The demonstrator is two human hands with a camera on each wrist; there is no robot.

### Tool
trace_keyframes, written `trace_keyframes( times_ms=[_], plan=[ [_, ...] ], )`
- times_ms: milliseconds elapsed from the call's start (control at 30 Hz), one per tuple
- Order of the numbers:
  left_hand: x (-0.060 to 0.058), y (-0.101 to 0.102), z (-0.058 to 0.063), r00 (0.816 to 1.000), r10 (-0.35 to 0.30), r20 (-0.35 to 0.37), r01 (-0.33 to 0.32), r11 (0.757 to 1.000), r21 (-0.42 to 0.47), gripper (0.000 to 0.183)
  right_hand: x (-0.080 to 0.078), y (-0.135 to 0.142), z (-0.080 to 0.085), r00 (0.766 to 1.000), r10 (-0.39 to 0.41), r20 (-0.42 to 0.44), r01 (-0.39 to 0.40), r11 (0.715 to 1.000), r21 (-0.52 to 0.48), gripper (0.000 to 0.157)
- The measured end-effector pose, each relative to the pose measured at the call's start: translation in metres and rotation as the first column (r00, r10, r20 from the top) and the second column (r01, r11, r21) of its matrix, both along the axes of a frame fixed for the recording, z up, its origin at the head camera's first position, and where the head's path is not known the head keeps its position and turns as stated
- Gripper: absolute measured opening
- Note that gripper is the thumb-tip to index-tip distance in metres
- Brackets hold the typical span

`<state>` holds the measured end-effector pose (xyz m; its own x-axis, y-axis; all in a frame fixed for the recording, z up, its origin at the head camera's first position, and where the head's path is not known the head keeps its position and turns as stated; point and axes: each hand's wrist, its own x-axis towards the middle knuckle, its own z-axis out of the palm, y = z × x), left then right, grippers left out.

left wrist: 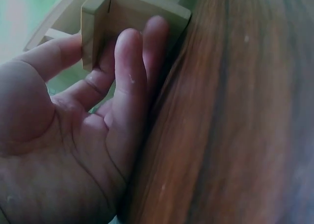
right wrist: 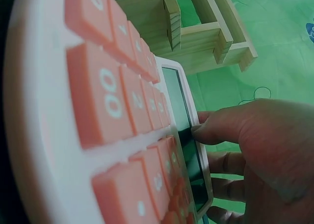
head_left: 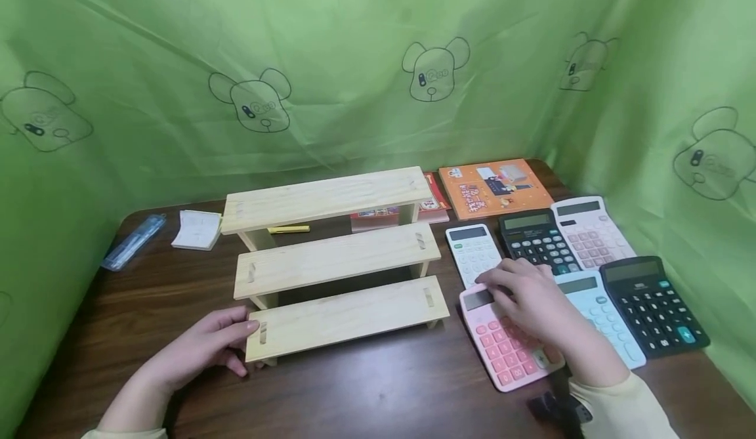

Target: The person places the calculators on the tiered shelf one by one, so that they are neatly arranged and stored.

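Note:
A three-tier wooden step shelf [head_left: 348, 314] stands on the table. My left hand [head_left: 203, 350] pinches the left end of its lowest board; the thumb is on top and the fingers reach under the edge, as the left wrist view shows the hand [left wrist: 93, 116] from the palm side. At the right, my right hand [head_left: 528, 298] grips the top edge of a pink calculator [head_left: 508, 354], the thumb by its display and the other fingers behind that edge. Large keys of the pink calculator [right wrist: 103, 96] fill much of the right wrist view.
Around the right hand lie a white calculator [head_left: 472, 249], a light blue one [head_left: 611, 321], two black ones [head_left: 655, 308] and a pale pink one [head_left: 596, 235]. Behind are an orange book [head_left: 490, 189] and red booklets [head_left: 434, 209]. A notepad [head_left: 197, 229] and a ruler packet [head_left: 134, 242] lie left.

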<state>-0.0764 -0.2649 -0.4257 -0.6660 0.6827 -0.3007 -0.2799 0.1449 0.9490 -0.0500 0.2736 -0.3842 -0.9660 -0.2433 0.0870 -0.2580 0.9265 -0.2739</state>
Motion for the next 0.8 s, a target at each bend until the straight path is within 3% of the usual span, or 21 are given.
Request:
trace_keyframes(
  times_ms=[433,800],
  plan=[
    [0.0041,0.0084,-0.0021,0.997,0.068,-0.048,-0.069,0.997,-0.021,0.027,-0.0031,0.0034,-0.0001,1.000,0.029,-0.007,-0.029,1.000,0.000,0.015],
    [0.0060,0.0066,0.0033,0.995,0.078,-0.059,-0.080,0.996,-0.045,0.026,-0.0005,0.0006,-0.0007,1.000,-0.006,0.020,0.007,0.999,-0.033,0.013]
  ],
)
